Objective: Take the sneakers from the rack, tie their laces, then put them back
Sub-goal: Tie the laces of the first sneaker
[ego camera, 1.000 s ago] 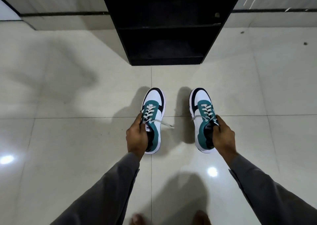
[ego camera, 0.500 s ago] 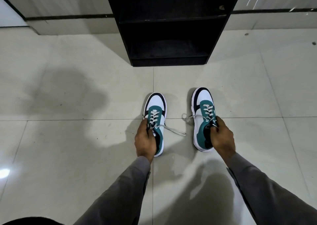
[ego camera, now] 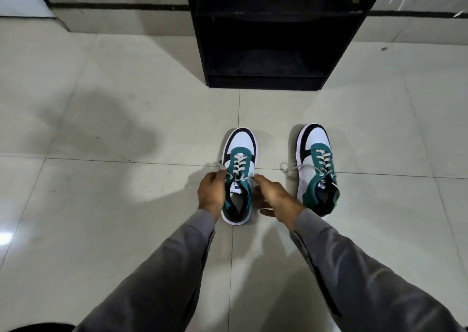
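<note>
On the pale tiled floor, both hands now work at the left sneaker: the left hand pinches a lace end at the shoe's left side, while the right hand, which half a second ago gripped the right sneaker, has let go and crossed over, fingers loosely curled by the other lace; whether it grips yet I cannot tell. Both shoes stand out of the black rack farther back, so tying seems to be starting. The tongue labels show dark marks too small to read.
</note>
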